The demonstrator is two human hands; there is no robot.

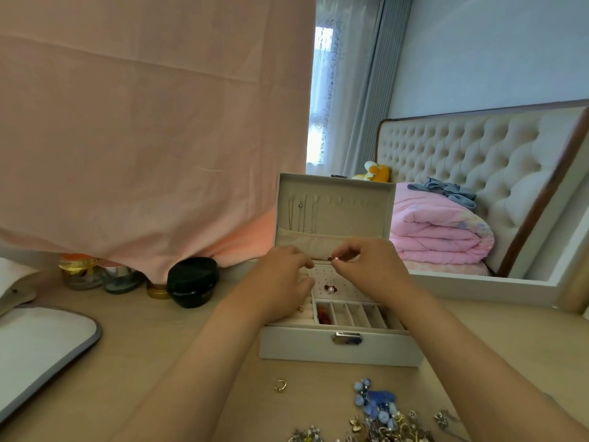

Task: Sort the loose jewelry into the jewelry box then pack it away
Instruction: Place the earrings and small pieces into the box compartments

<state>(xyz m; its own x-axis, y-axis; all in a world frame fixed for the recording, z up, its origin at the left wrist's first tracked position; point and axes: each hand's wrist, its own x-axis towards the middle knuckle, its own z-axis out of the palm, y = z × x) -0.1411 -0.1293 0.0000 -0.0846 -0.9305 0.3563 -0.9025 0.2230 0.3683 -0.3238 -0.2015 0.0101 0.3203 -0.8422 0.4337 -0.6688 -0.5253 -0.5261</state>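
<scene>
Both hands are hovering by the jewelry box back edge: right hand pinching a red earring, left hand curled, grip unclear.

Bedroom: tufted headboard, folded quilt.

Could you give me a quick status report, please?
Right hand pinches a red-and-pearl earring over the open jewelry box. Left hand curled alongside, grip unclear. Loose jewelry pile lies in front; nothing blocking.
</scene>
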